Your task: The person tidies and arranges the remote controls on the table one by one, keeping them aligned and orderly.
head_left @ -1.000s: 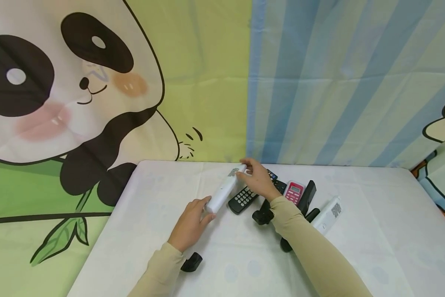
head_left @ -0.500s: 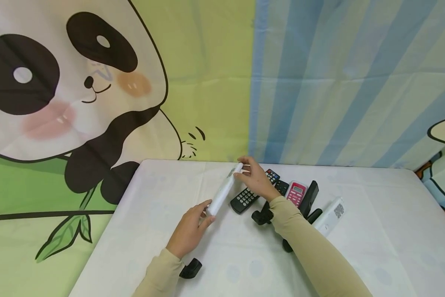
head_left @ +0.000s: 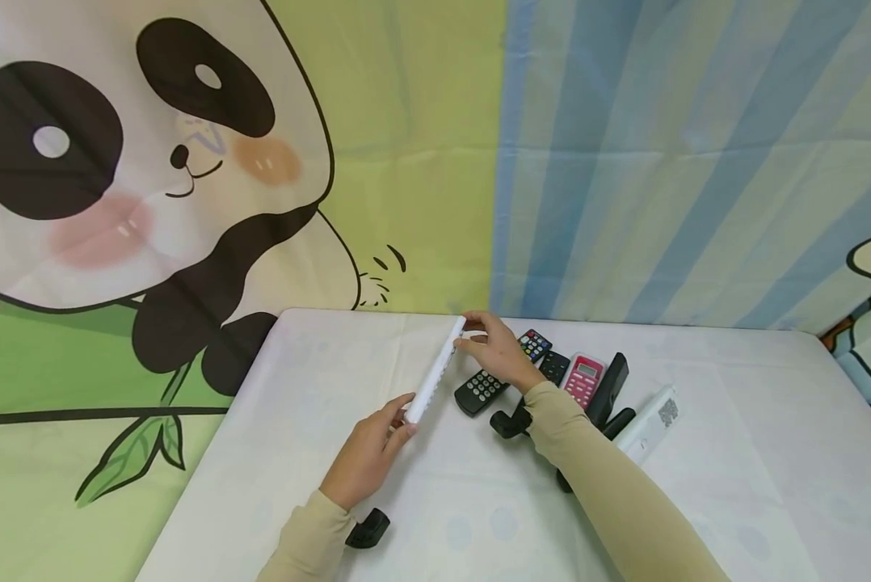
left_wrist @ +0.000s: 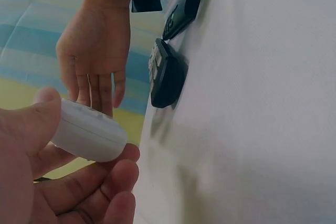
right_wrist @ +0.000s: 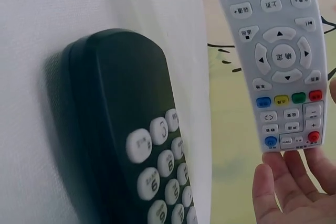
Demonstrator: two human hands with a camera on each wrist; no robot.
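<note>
A white remote control [head_left: 432,376] is held slantwise above the table, edge-on in the head view. My left hand [head_left: 365,454] grips its near end between thumb and fingers. At the far end, my right hand [head_left: 499,352] pinches it. In the right wrist view the button face of the white remote [right_wrist: 283,95] shows, with coloured buttons near the fingers of the right hand [right_wrist: 294,192]. The left wrist view has the white remote's rounded end [left_wrist: 92,135] in the left hand [left_wrist: 79,182]. A black remote with pale round keys [head_left: 479,391] lies just under my right hand.
Beside the right forearm lie a black remote with coloured keys [head_left: 534,344], a pink-red remote with a small display [head_left: 584,378], a long black object [head_left: 608,388] and another white remote [head_left: 648,427]. The white-covered table [head_left: 755,453] meets a patterned curtain [head_left: 661,202] behind.
The white remote has been rolled in both hands: its back with the square code has turned out of the head view, and the button side now faces right.
</note>
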